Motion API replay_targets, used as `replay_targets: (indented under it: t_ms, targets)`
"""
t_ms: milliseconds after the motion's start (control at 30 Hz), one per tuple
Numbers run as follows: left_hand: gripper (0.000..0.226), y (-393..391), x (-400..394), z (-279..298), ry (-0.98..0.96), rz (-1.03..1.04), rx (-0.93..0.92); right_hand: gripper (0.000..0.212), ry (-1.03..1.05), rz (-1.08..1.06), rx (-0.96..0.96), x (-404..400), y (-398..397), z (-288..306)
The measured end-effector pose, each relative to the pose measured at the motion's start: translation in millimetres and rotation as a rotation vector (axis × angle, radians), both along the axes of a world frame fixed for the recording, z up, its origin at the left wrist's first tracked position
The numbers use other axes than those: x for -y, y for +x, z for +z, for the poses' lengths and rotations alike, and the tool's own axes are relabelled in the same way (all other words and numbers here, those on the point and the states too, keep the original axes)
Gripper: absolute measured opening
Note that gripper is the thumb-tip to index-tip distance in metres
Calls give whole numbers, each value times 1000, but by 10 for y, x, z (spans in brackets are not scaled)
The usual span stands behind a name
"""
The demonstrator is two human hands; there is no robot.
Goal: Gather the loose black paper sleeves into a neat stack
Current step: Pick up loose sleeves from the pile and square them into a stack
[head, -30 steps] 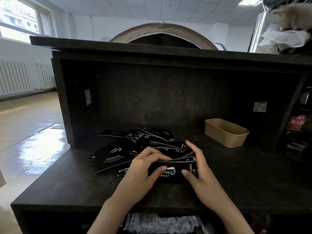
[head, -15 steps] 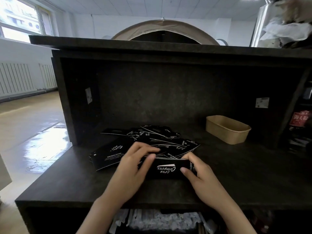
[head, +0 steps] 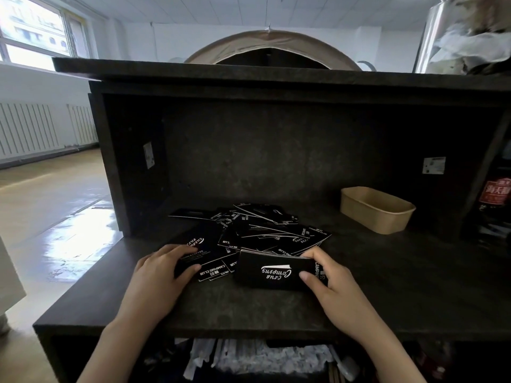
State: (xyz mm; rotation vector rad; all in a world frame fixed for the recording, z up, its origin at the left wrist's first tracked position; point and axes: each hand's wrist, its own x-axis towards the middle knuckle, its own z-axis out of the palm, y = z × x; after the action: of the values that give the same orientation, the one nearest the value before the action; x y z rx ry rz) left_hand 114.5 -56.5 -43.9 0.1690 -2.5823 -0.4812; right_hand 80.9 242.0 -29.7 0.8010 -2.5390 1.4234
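Hands at the near edge of the dark shelf (head: 276, 313) — both bare, both at work on the black paper sleeves. Right hand (head: 329, 286) pinches a small squared stack (head: 272, 270) of sleeves, thumb across its printed front and fingers curled behind its right end, so that the stack stands tilted on its long edge on the shelf surface. Left hand (head: 161, 275) rests on a single loose sleeve (head: 199, 248) just left of the stack, fingers curled over its top and thumb at its near edge; whether it has lifted the sleeve cannot be told. Behind both hands lies the remaining pile (head: 265, 230) of loose sleeves, overlapping at many angles, a few with edges raised. Judged from their look, the sleeves are light, thin, flat-folded card — stiff enough to slide as a sheet, smooth enough to slip and fan out if squeezed only at one end. They are probably best taken by the short ends or long edges and tapped square against the shelf. Farther back and well to the right stands a tan paper tray (head: 377, 210), apart from the pile. Below the shelf front, pale wrapped items (head: 262, 357) are dimly visible.
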Motion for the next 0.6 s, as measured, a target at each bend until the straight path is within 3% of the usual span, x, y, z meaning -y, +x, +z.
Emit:
replay_targets:
  t_ms: [167,433,600]
  targets:
    - [18,49,-39,-9,20,-14,-130,15,0,0,1,2,14,11]
    - [9,178,-116,61,43,149,-378,15,-14,11,-6,1,35,22]
    - [6,174,-128,106,102,-75,-393,18,-8,26,-4,0,50,36]
